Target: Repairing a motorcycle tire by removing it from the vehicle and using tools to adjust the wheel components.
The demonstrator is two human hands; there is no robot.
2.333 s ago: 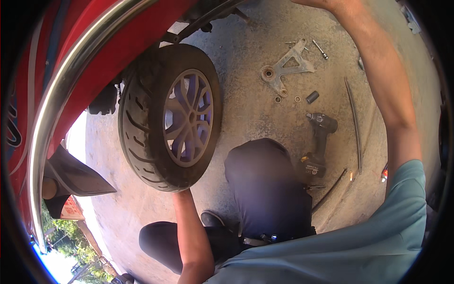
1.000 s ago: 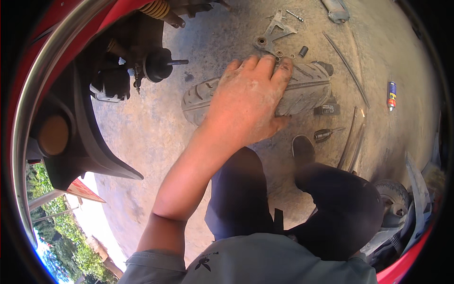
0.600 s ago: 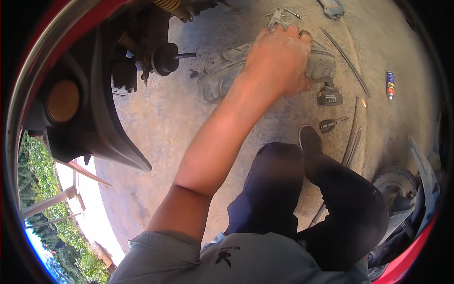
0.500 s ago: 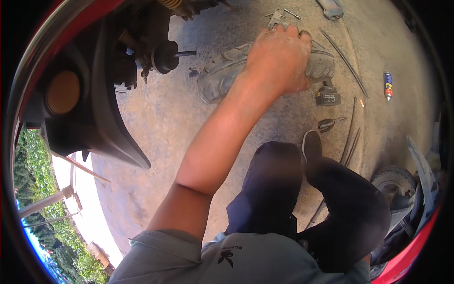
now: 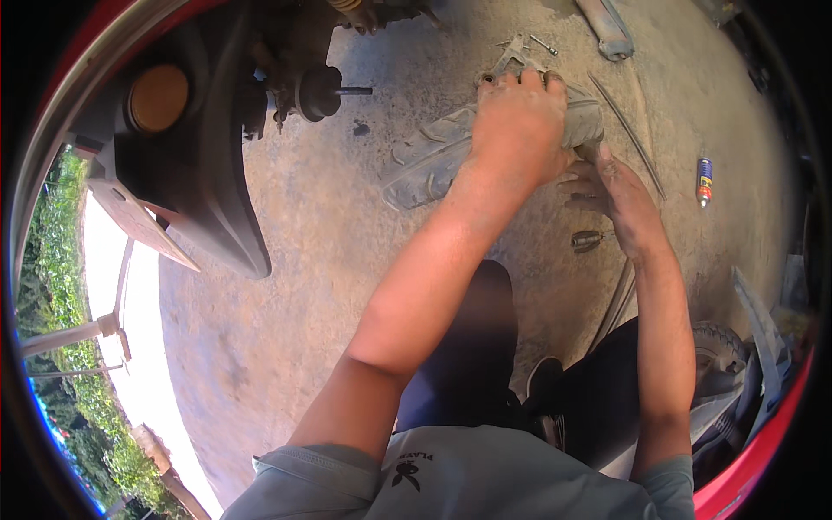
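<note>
L hand is grasping a dusty black rubber tyre, fingers bending over the far side of the tread, thumb side toward the body. The tyre is resting on the grey-brown concrete floor in front of the person, tread facing up, its R end partly hidden by the hands. R hand is reaching to that R end, thumb & fingers parting; can't tell if it's gripping or only touching. Just beyond the L fingers, a pale metal bracket is lying partly covered, w/ a slim metal tool nr it. To the R, a long thin dark rod is lying on the floor; farther R, a blue-and-red spray can is lying too. A small dark cylindrical tool is lying nr the R wrist. Over on the L, a round dark hub is sticking out a bare metal shaft, apart from the tyre, & a black plastic panel is carrying a round amber reflector.
</note>
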